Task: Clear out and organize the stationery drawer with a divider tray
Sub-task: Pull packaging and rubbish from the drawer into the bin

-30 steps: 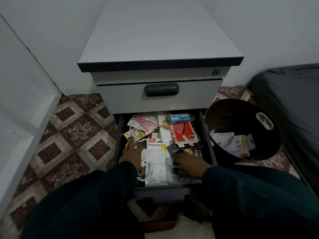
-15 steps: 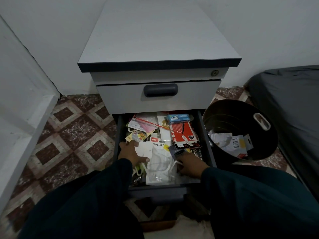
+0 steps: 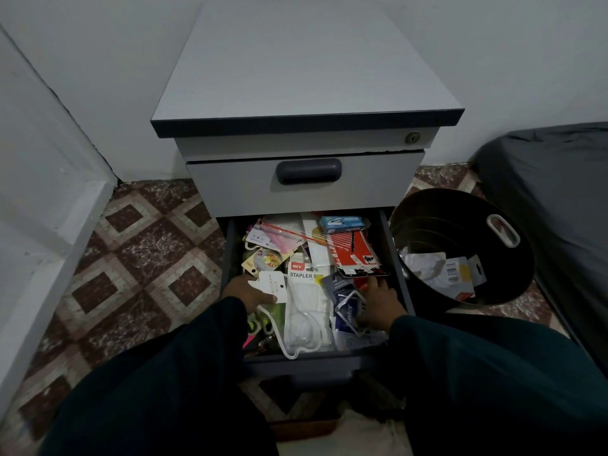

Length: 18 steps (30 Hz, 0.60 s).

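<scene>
The lower drawer (image 3: 393, 258) of a grey cabinet is pulled open and crammed with stationery. A white stapler set pack (image 3: 307, 304) lies in the middle, a red card pack (image 3: 353, 255) at the right, a blue staple box (image 3: 343, 223) at the back. My left hand (image 3: 248, 292) is at the drawer's left side, thumb and fingers pinching a small white card tag (image 3: 273, 286). My right hand (image 3: 381, 302) rests fingers spread on dark blue packets (image 3: 345, 302) at the right, gripping nothing that I can see.
A black round bin (image 3: 460, 205) with paper scraps and a white handle stands right of the drawer. The upper drawer (image 3: 306, 187) is closed. A dark mattress (image 3: 559, 199) lies far right. Patterned floor tiles (image 3: 148, 258) spread to the left, beside a white step.
My left hand picked the white tag off the pile and lifted it. My right hand slid from the stapler pack toward the right side of the drawer.
</scene>
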Tool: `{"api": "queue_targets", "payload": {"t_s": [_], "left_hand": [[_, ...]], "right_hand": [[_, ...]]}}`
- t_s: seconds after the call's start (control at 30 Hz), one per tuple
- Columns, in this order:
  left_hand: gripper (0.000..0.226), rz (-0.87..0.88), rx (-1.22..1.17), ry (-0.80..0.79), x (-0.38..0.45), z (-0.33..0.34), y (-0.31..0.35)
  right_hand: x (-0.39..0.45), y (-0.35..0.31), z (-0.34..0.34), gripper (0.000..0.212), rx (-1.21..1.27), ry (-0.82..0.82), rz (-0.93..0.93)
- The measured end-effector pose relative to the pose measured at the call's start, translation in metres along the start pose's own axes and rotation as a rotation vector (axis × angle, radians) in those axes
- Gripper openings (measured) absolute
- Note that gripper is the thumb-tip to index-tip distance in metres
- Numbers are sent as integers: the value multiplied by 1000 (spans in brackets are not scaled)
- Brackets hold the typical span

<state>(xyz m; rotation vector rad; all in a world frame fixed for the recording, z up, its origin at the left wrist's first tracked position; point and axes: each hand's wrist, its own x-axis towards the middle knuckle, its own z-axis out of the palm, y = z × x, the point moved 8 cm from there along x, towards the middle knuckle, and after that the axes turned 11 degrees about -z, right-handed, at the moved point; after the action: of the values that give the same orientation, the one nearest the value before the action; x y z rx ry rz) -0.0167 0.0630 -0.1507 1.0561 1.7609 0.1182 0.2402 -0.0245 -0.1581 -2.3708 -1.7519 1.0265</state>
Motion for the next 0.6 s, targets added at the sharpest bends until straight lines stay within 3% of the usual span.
{"api": "queue_targets", "payload": {"t_s": [0.1,0.17,0.23,0.37,0.6], "left_hand": [[39,-71,-129,-114,-2,8,-3],[20,-154,-214,-190,-5,15,-8],[15,-186,-264,-213,-4,20,-13],[17,-178,-330,-206,-3,21,-15],[27,-159,-311,-258,-15,38,-14]], "right_hand": [[-1,0,0,96,9,-3,13],[-1,0,-4,92,8,32,31],[-2,1,-5,90,15,56,62],[-4,-4,9,95,133,46,64],[-7,1,1,98,281,168,118]]}}
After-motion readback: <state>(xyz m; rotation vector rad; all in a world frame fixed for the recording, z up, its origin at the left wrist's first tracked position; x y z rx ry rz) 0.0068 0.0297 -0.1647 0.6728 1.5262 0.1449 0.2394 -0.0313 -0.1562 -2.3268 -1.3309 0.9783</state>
